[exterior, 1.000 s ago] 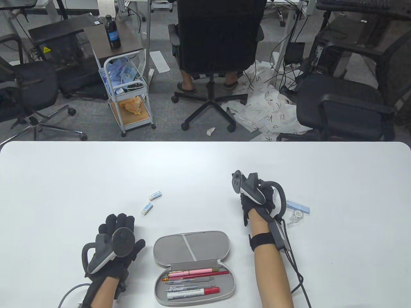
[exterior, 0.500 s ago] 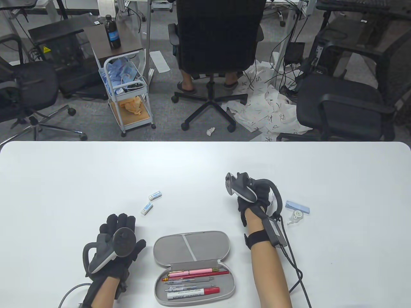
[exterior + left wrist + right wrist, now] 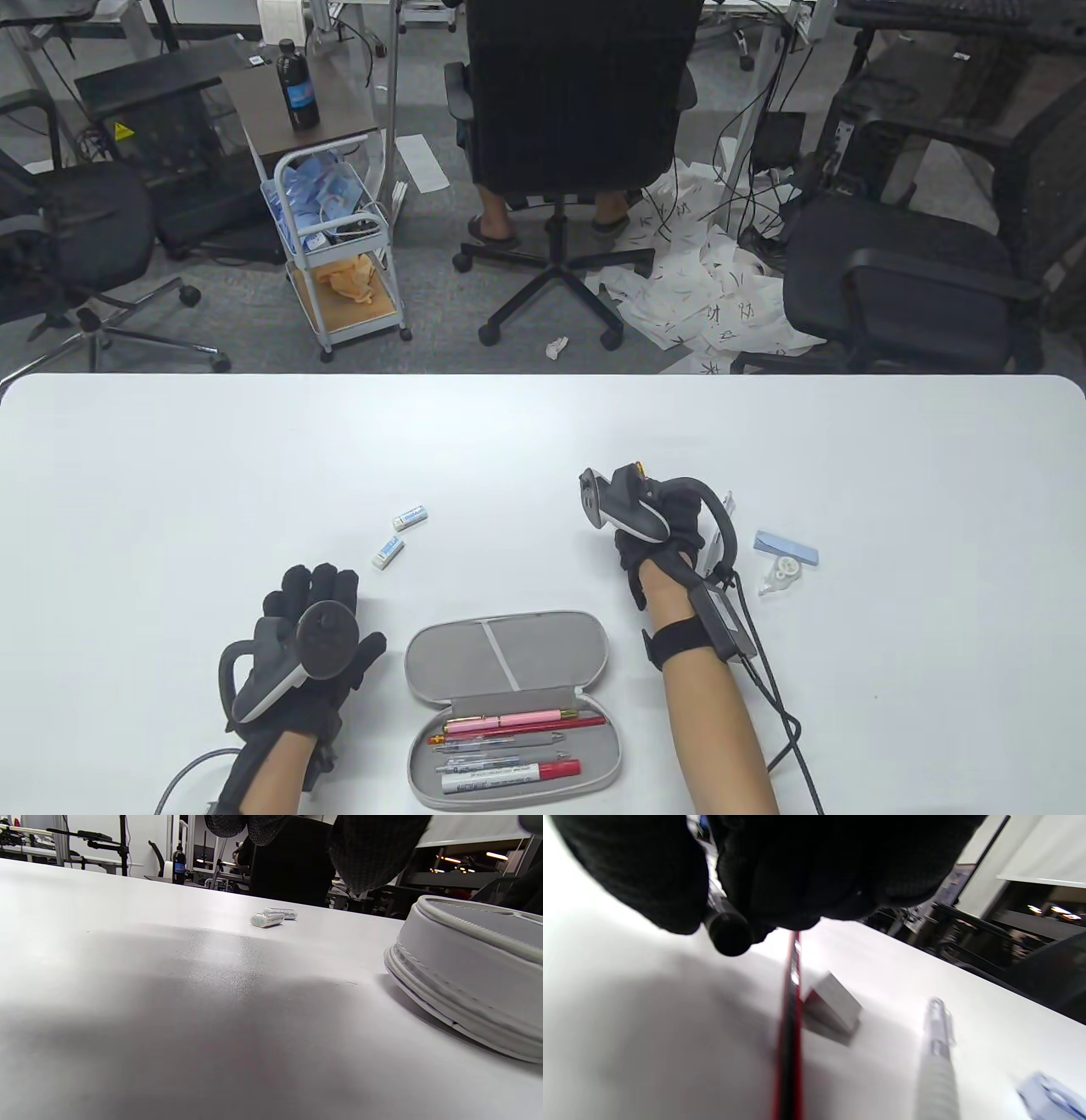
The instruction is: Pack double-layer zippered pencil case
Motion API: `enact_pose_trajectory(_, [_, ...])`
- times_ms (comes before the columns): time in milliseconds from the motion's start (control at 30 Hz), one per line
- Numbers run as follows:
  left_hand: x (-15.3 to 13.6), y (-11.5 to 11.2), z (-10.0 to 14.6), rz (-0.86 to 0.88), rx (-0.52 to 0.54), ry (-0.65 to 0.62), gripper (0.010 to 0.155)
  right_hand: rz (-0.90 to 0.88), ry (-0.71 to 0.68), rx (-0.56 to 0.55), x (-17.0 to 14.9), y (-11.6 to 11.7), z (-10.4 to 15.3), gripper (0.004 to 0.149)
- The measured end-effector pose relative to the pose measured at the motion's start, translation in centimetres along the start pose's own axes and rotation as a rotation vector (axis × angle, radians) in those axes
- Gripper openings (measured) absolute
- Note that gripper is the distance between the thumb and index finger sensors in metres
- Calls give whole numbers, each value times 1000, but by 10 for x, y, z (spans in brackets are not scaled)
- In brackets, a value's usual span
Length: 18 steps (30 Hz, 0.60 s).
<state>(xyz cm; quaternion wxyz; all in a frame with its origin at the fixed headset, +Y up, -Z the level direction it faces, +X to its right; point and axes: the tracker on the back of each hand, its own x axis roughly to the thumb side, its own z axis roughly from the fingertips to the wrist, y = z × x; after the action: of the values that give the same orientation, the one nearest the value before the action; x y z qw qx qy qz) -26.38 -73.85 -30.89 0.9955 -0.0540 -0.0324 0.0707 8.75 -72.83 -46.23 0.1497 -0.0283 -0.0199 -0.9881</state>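
Two gloved hands sit on either side of the open pencil case, which lies flat on the white table near its front edge. The case's grey lid half points away from the person; the nearer half holds a row of pens lying crosswise, among them a pink pen at the top and a red-capped marker at the bottom.

The left hand lies palm down on the table just to the left of the case, fingers straight and spread, holding nothing; in the left wrist view the case's padded wall rises close on the right, apart from the fingertips.

The right hand is beyond the case's far right corner, off the case. Its fingers are curled; the right wrist view shows them closed round a dark, round-ended pen-like barrel, and a thin red and black pencil also runs out from under the fingers, though the blur leaves it unclear whether that one is gripped too.

Just to the right of that hand lie a pale blue flat piece and a small white correction tape. Two small white erasers rest between the hands, farther out on the table than the case, near each other but apart
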Motion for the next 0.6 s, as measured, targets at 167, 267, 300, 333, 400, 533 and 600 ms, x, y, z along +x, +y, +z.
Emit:
enact_pose_trajectory(167, [2,0,0,-11,6,-7,83,-253,-300,-133,4,-29,56,47])
enact_pose_trajectory(267, [2,1,0,-21,8,-2,83,-335,-573,-127,21,-35,99,46])
enact_pose_trajectory(300, [2,1,0,-22,9,-1,83,-286,-678,-138,29,-36,117,46])
enact_pose_trajectory(333, [2,0,0,-18,6,-2,83,-258,-750,-159,35,-35,129,46])
enact_pose_trajectory(400, [3,-1,1,-3,-5,-4,84,-271,-821,-129,47,-33,148,46])
enact_pose_trajectory(533, [6,-1,1,-2,-4,-11,84,-212,-905,-40,71,-23,167,45])
enact_pose_trajectory(600, [6,1,3,-13,0,-10,84,-165,-936,-36,81,-19,174,44])
